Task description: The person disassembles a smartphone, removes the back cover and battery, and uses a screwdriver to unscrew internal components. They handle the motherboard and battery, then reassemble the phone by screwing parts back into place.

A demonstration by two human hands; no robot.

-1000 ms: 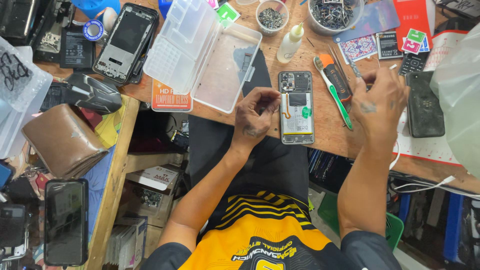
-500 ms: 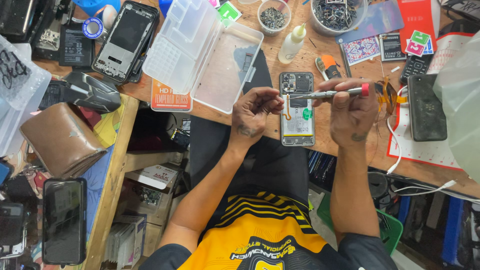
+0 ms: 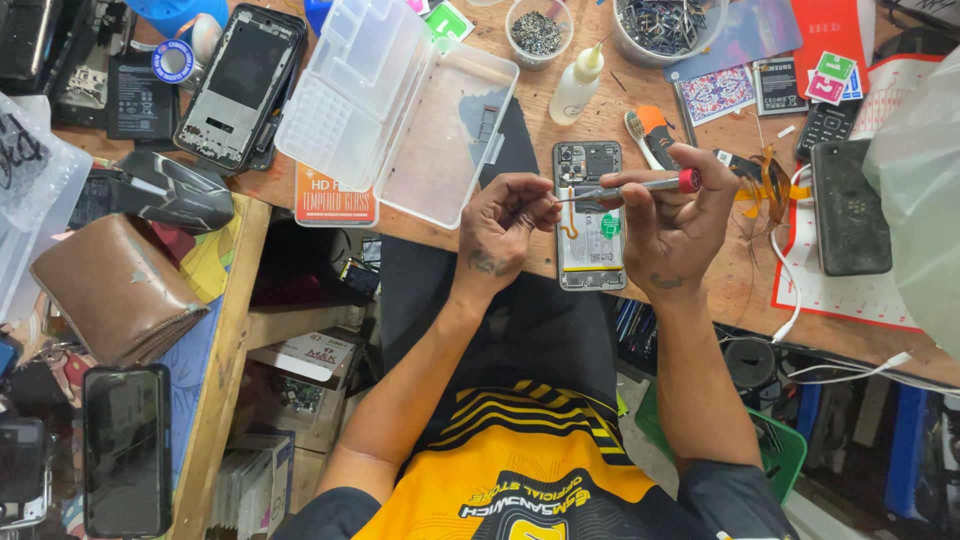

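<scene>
An opened phone [image 3: 590, 250] with its back off lies on the wooden bench [image 3: 730, 300], battery and board showing. My right hand [image 3: 675, 225] grips a small screwdriver [image 3: 640, 187] with a red cap, held level over the phone with its tip pointing left. My left hand [image 3: 505, 225] is just left of the phone, fingers pinched together at the screwdriver's tip; whether something tiny sits between them cannot be seen.
A clear plastic organiser box [image 3: 400, 110] lies open at the left. A glue bottle [image 3: 578, 85] and two bowls of small parts [image 3: 538, 30] stand behind the phone. A dark phone [image 3: 848, 210], cables and a leather wallet [image 3: 115, 290] lie around.
My right hand picked up the screwdriver from the bench and brought it over the phone. My left hand's fingers have met its tip.
</scene>
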